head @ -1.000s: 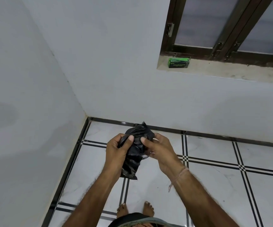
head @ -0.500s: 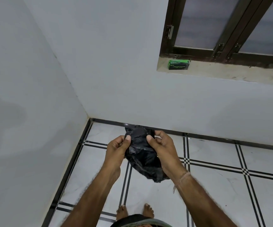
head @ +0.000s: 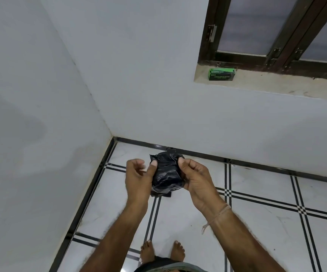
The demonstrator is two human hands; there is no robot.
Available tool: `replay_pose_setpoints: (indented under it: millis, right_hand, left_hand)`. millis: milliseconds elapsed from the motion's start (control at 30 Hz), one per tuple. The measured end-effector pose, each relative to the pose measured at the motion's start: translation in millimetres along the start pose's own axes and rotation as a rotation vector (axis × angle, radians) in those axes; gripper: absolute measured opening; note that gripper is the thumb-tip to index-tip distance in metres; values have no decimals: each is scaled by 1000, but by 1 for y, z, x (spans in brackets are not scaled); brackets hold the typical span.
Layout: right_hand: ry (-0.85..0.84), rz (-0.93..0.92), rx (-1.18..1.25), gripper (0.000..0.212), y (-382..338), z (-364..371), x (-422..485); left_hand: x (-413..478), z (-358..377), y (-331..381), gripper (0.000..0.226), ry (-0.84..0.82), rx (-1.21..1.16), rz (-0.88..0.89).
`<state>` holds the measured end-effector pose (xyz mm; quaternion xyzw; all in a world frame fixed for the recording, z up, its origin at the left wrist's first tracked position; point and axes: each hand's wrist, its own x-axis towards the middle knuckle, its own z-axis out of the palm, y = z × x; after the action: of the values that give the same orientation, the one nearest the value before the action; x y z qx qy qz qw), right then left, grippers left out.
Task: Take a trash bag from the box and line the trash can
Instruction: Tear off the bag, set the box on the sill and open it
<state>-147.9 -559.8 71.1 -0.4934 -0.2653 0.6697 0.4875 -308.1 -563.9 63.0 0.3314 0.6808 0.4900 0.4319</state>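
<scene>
A crumpled black trash bag [head: 166, 173] is held between both hands above the tiled floor, in front of the room's corner. My left hand [head: 139, 177] pinches its left edge with thumb and fingers. My right hand [head: 196, 177] grips its right side, the thumb on top. The bag is bunched up, with a short fold hanging below. The green box [head: 221, 74] of bags stands on the window sill at the upper right, out of arm's reach. No trash can is in view.
White walls meet in a corner [head: 111, 134] ahead on the left. A dark-framed window [head: 276, 32] sits above the sill. The white floor tiles [head: 257, 222] with black stripes spread to the right. My bare feet [head: 162, 252] are below.
The bag has been gathered into a tighter bunch; its hanging part has shortened. Both hands have shifted along its top edge, and the view has tilted slightly.
</scene>
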Motion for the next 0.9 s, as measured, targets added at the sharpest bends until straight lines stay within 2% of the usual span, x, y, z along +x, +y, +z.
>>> replay_pose_setpoints:
  millis: [33, 67, 100, 167, 267, 433, 567, 733, 900]
  right_hand:
    - [12, -22, -5, 21, 0, 2, -1]
    - [18, -45, -14, 16, 0, 4, -2]
    - [16, -68, -23, 13, 1, 7, -2]
    - [-4, -77, -25, 10, 3, 11, -3]
    - [-32, -1, 9, 11, 5, 17, -6]
    - [-10, 89, 26, 13, 7, 19, -9]
    - [37, 112, 79, 17, 5, 17, -7]
    - [260, 90, 63, 26, -2, -3, 11]
    - [461, 104, 125, 29, -2, -9, 30]
  left_hand:
    - [-2, -1, -1, 17, 65, 96, 101]
    - [-4, 0, 1, 14, 57, 115, 178]
    - [-8, 3, 6, 12, -28, 62, 207]
    - [-16, 9, 15, 21, -225, -91, 133]
    - [-16, 16, 17, 32, -347, -220, 32]
    - [-10, 15, 8, 27, -329, -329, -94]
    - [-4, 15, 0, 30, -247, -339, -159]
    - [10, -8, -12, 27, -222, -289, -192]
    - [18, -24, -23, 31, -374, -21, -103]
